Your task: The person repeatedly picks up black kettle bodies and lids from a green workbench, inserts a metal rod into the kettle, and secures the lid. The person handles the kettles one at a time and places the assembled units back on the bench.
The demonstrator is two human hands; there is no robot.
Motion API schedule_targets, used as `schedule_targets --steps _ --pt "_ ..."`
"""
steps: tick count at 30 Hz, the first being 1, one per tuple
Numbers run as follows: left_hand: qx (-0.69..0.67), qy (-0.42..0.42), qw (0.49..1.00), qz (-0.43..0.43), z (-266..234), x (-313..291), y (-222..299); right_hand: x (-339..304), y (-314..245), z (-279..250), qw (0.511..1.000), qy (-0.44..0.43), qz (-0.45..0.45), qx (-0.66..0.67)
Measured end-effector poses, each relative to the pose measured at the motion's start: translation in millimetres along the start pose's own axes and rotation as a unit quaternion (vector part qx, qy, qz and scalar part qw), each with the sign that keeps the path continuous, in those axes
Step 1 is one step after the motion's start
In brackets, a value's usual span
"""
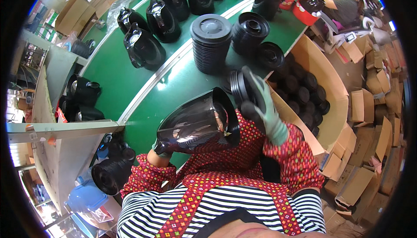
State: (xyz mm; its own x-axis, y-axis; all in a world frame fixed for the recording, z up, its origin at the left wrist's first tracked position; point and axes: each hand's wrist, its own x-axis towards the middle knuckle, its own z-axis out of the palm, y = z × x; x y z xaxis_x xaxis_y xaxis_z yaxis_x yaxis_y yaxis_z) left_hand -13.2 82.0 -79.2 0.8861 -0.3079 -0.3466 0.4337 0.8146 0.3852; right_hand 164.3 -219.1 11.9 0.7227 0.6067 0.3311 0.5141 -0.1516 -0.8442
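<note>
We see the left hand (pixel 161 150) gripping a black jug shell (pixel 195 123) from below, tilted on its side above the green belt (pixel 173 86), open end toward the right. Right hand (pixel 267 107), gloved, fingers closed on a stack of black round bases (pixel 241 88) just beside the shell's opening. More base stacks (pixel 211 42) stand further up the belt; cardboard box (pixel 330 90) of bases at right.

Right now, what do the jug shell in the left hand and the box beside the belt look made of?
Jug shell: likely moulded plastic, glossy black; sharp reflections streak its curved wall. Box holding black round parts: corrugated cardboard, matte brown, with folded flaps. Left hand wears a greenish glove.
</note>
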Motion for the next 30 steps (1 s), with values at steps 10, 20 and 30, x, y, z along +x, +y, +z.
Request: schedule_targets --steps 10,20,30 --pt "0.416 -0.021 0.908 0.039 45 40 -36 -82 -81 -12 0.992 0.058 0.03 0.106" --pt "0.694 0.04 0.546 0.468 152 3 3 -99 -71 -24 0.843 0.09 0.271 0.457" --pt "0.364 0.113 0.885 0.267 111 -67 -12 -60 -75 57 0.997 -0.017 0.024 0.066"
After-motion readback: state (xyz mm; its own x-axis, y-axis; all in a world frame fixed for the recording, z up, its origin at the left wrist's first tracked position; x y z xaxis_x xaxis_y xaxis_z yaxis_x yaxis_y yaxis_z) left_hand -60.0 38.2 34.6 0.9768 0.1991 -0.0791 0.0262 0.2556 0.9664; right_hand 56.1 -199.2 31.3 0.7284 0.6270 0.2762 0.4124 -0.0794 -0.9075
